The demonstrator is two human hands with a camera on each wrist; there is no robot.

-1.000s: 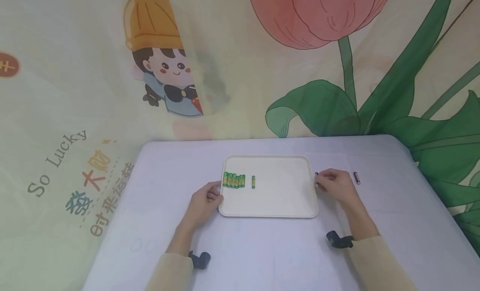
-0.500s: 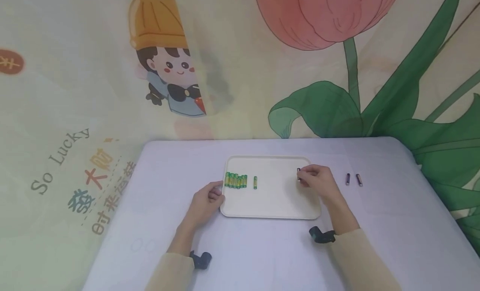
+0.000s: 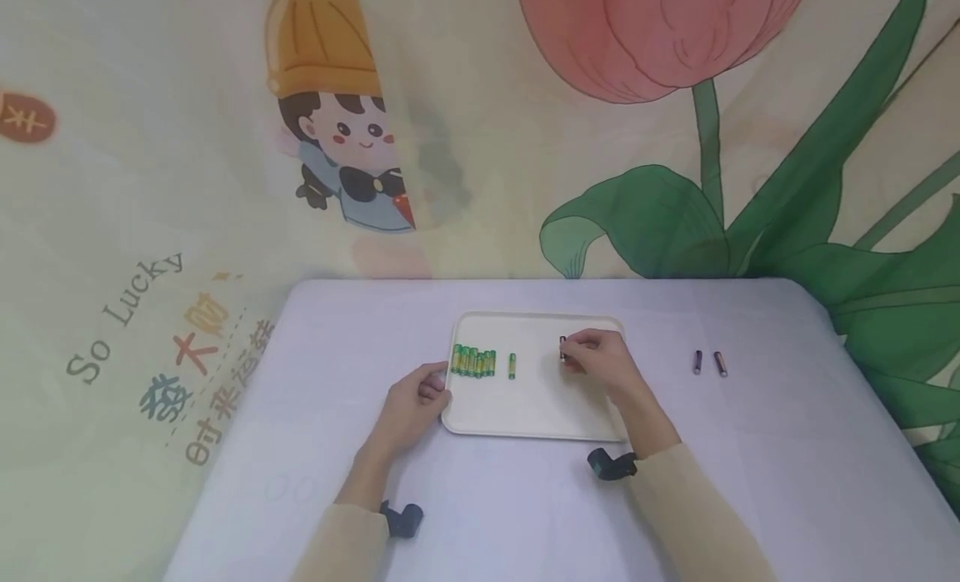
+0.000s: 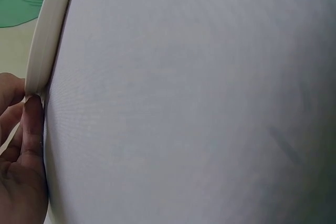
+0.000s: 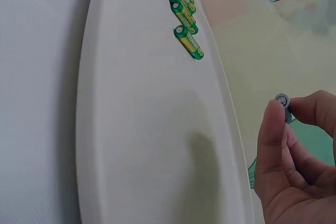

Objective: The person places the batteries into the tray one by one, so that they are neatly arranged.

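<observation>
A cream tray (image 3: 536, 411) lies on the lilac table (image 3: 480, 507). On its left part sits a row of several green batteries (image 3: 472, 361), with one more green battery (image 3: 512, 366) apart to their right; the right wrist view shows these batteries (image 5: 181, 9) and the tray (image 5: 136, 129) too. My right hand (image 3: 596, 358) hovers over the tray's right half and pinches a dark battery (image 3: 562, 347) between thumb and fingers; the dark battery's end (image 5: 282, 99) shows in the right wrist view. My left hand (image 3: 416, 398) grips the tray's left rim (image 4: 44, 61).
Two dark purple batteries (image 3: 697, 363) (image 3: 721, 363) lie on the table right of the tray. A printed curtain (image 3: 480, 132) hangs behind the table's far edge. Black wrist mounts (image 3: 611, 465) sit on both forearms.
My right hand has carried the dark battery leftwards, from beside the tray's right edge to above its right half. The left hand has stayed on the rim.
</observation>
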